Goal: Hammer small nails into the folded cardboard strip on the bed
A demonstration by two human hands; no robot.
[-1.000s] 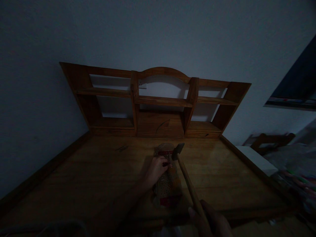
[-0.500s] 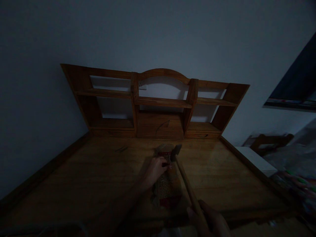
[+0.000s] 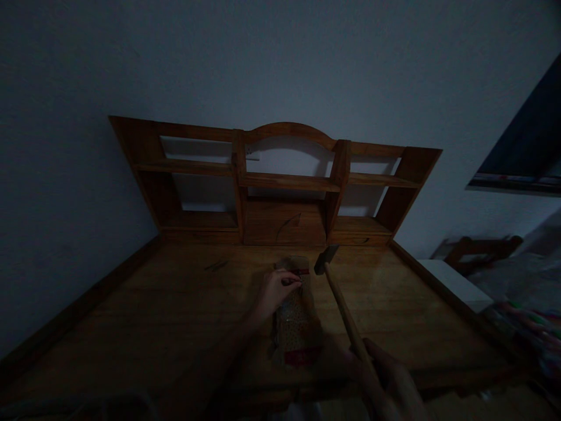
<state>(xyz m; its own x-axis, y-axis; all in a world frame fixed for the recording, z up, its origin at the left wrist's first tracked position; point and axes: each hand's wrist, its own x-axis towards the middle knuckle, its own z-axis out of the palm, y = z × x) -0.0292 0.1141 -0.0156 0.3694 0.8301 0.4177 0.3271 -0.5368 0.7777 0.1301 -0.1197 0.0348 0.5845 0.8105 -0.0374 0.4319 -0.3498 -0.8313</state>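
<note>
My right hand (image 3: 388, 374) is wrapped round the lower part of the wooden handle of a hammer (image 3: 346, 310). The hammer's dark head tilts in the air to the right of my left hand (image 3: 278, 287), apart from it. Thumb and index finger of that hand are pinched together over the upper part of a long patterned package (image 3: 298, 330). Whatever small thing sits between those fingertips is too dark to make out. The package, tan and speckled with red bands near both ends, lies lengthwise on the wooden desk (image 3: 188, 310).
A wooden shelf unit (image 3: 289, 182) with several compartments stands along the desk's back edge, against the wall. A few thin dark pieces (image 3: 216, 266) lie at the back left. Raised rims edge the desk. To the right are a white surface (image 3: 453, 283) and a wooden chair (image 3: 482, 248).
The hammer has swung right and slightly up, its head moving away from the package and my left hand. My left fingers stay pinched, shifted slightly up and left.
</note>
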